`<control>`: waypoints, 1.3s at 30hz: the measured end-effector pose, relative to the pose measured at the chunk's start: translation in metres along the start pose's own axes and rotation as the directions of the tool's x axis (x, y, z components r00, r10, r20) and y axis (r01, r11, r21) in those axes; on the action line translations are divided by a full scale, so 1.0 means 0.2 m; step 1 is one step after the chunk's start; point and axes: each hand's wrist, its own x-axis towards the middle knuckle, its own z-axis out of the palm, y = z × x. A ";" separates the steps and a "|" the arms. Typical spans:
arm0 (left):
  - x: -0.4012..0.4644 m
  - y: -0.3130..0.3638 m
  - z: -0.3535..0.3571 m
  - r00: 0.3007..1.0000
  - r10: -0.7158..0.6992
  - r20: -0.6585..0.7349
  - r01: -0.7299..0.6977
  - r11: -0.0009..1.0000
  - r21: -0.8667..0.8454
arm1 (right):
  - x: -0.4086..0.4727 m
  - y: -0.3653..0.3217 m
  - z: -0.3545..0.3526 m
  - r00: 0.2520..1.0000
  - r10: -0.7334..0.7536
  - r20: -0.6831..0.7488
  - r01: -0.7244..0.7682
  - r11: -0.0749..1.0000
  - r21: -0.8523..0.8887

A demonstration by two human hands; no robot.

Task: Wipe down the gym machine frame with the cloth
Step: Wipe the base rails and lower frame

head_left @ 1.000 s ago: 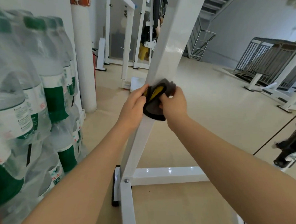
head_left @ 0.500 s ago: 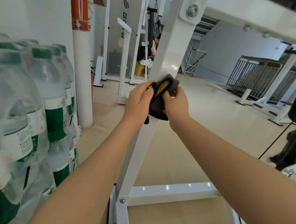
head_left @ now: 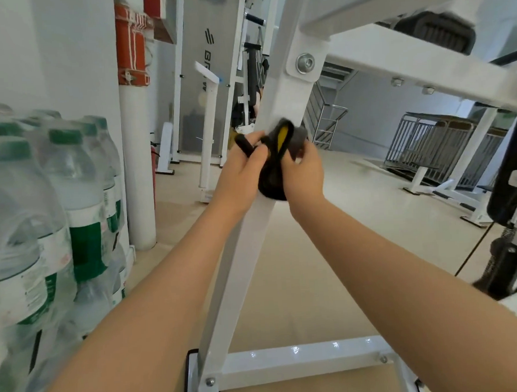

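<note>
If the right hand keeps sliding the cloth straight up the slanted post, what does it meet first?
Probably the bracket plate with the bolt where the crossbeam joins the post; the right hand and cloth sit just below it.

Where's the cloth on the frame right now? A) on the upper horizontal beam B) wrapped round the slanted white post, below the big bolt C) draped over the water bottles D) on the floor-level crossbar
B: the left hand and right hand hold the dark cloth round the slanted white post, a little below the big bolt, well above the floor-level crossbar.
</note>
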 end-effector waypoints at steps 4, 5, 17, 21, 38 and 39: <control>0.03 0.02 -0.01 1.000 0.011 -0.013 -0.011 1.000 0.012 | 0.05 -0.04 0.03 0.999 0.017 -0.040 -0.018 1.000 -0.011; 0.04 0.02 -0.02 1.000 0.012 -0.017 -0.012 1.000 0.007 | 0.09 -0.09 0.03 0.998 0.013 -0.056 -0.012 1.000 0.022; -0.05 -0.11 -0.02 0.974 -0.201 -0.108 0.192 0.977 -0.091 | -0.03 -0.06 0.13 0.998 -0.029 -0.051 0.031 0.999 0.034; -0.23 -0.25 -0.04 0.951 -0.278 -0.135 0.266 0.959 -0.102 | -0.27 0.18 0.14 0.996 0.070 0.061 -0.070 0.998 -0.007; -0.84 -0.85 -0.13 0.816 -0.549 -0.178 0.563 0.825 0.036 | -0.65 0.79 0.25 0.969 0.235 0.078 -0.237 0.972 0.013; -0.86 -0.87 -0.13 0.810 -0.559 -0.178 0.574 0.818 0.042 | -0.66 0.81 0.24 0.969 0.227 0.095 -0.229 0.973 0.010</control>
